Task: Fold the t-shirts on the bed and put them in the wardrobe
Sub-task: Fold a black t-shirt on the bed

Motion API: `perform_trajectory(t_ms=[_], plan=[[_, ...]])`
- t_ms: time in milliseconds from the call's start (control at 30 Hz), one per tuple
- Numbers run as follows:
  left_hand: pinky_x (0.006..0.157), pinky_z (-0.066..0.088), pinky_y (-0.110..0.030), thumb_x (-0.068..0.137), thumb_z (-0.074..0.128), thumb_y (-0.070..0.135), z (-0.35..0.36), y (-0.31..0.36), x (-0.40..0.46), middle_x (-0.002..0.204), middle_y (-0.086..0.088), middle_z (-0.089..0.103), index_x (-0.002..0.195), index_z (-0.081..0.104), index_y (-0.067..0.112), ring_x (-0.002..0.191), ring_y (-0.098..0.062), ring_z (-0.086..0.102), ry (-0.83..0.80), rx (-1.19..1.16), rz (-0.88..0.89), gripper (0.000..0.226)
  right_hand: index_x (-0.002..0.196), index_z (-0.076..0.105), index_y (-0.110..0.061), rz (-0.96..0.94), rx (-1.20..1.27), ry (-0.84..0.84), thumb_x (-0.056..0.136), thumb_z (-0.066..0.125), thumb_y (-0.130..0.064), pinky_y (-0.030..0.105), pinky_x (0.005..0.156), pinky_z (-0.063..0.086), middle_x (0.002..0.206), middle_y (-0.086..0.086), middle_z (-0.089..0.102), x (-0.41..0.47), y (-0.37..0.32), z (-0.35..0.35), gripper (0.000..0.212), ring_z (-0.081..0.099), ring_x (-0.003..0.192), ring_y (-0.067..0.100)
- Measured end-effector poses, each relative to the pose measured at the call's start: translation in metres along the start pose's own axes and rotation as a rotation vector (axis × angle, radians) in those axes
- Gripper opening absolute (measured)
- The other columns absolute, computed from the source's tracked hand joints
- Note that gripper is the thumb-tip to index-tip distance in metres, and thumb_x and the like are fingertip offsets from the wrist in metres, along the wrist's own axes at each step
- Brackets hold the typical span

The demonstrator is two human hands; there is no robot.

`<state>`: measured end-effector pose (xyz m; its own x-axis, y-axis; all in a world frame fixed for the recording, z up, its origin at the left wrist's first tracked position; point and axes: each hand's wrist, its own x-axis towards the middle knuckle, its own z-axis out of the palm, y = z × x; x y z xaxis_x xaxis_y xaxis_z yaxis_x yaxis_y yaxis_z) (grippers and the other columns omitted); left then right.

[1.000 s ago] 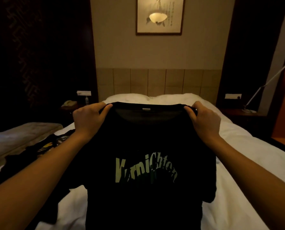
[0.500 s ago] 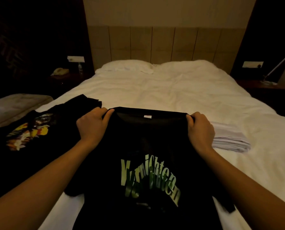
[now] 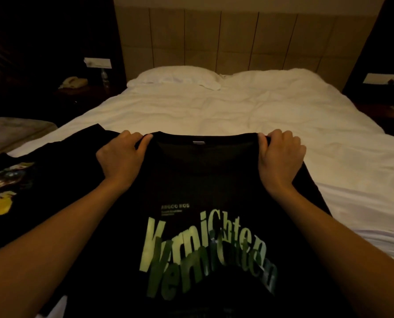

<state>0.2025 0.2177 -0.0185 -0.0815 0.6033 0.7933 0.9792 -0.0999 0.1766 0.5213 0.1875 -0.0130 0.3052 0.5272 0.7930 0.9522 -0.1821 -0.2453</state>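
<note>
Both hands are clamped on the black t-shirt (image 3: 205, 180) at its shoulders: left hand (image 3: 120, 157) left of centre, right hand (image 3: 281, 157) right of centre, fingers curled over the top edge. The shirt fills the lower middle, over the white bed (image 3: 249, 111). Another black tee (image 3: 10, 187) lies at the left edge.

Two black t-shirts, one with green lettering (image 3: 205, 226) and one with a yellow print (image 3: 19, 184), lie on one bed (image 3: 249, 111) with two pillows (image 3: 175, 75), beside one telephone (image 3: 74, 82) and one bottle (image 3: 104, 78).
</note>
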Motion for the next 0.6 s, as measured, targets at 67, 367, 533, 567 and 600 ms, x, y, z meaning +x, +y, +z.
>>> perform_trajectory(t_ms=[67, 367, 533, 567, 600], plan=[[0.052, 0.024, -0.027, 0.098, 0.049, 0.051, 0.028, -0.012, 0.015, 0.076, -0.007, 0.060, 0.088, 0.073, 0.017, 0.063, -0.032, 0.058, -0.003, 0.046, 0.037, 0.043, 0.087, 0.056, -0.005, -0.051, -0.037, 0.003, 0.103, 0.039, -0.043, 0.037, 0.071, 0.020, 0.087, 0.015, 0.055, 0.010, -0.004, 0.031, 0.044, 0.047, 0.081, 0.033], [0.053, 0.030, -0.029, 0.099, 0.040, 0.056, 0.151, -0.043, 0.036, 0.076, -0.005, 0.060, 0.081, 0.066, 0.018, 0.066, -0.028, 0.058, -0.107, 0.070, 0.095, 0.049, 0.095, 0.060, -0.003, -0.135, -0.066, -0.184, 0.103, 0.034, -0.048, 0.040, 0.074, 0.028, 0.096, 0.017, 0.061, 0.027, -0.006, 0.173, 0.053, 0.052, 0.091, 0.038], [0.050, 0.025, -0.029, 0.097, 0.038, 0.061, 0.213, -0.056, 0.000, 0.062, -0.001, 0.051, 0.064, 0.052, 0.015, 0.061, -0.026, 0.053, -0.266, -0.010, 0.062, 0.058, 0.091, 0.060, -0.001, -0.193, -0.067, -0.356, 0.104, 0.026, -0.048, 0.040, 0.073, 0.030, 0.091, 0.019, 0.062, -0.008, 0.018, 0.235, 0.059, 0.055, 0.086, 0.039], [0.049, 0.024, -0.028, 0.096, 0.038, 0.063, 0.220, -0.058, -0.003, 0.060, 0.000, 0.048, 0.064, 0.051, 0.016, 0.059, -0.024, 0.050, -0.286, -0.013, 0.062, 0.059, 0.090, 0.060, 0.000, -0.183, -0.056, -0.372, 0.104, 0.025, -0.048, 0.041, 0.073, 0.031, 0.091, 0.020, 0.062, -0.015, 0.022, 0.242, 0.061, 0.055, 0.085, 0.039], [0.050, 0.024, -0.028, 0.096, 0.037, 0.064, 0.224, -0.060, -0.004, 0.059, 0.001, 0.047, 0.064, 0.051, 0.016, 0.058, -0.023, 0.047, -0.295, -0.014, 0.060, 0.059, 0.091, 0.060, 0.001, -0.174, -0.049, -0.376, 0.104, 0.024, -0.047, 0.042, 0.074, 0.032, 0.091, 0.021, 0.062, -0.018, 0.024, 0.246, 0.061, 0.056, 0.085, 0.040]])
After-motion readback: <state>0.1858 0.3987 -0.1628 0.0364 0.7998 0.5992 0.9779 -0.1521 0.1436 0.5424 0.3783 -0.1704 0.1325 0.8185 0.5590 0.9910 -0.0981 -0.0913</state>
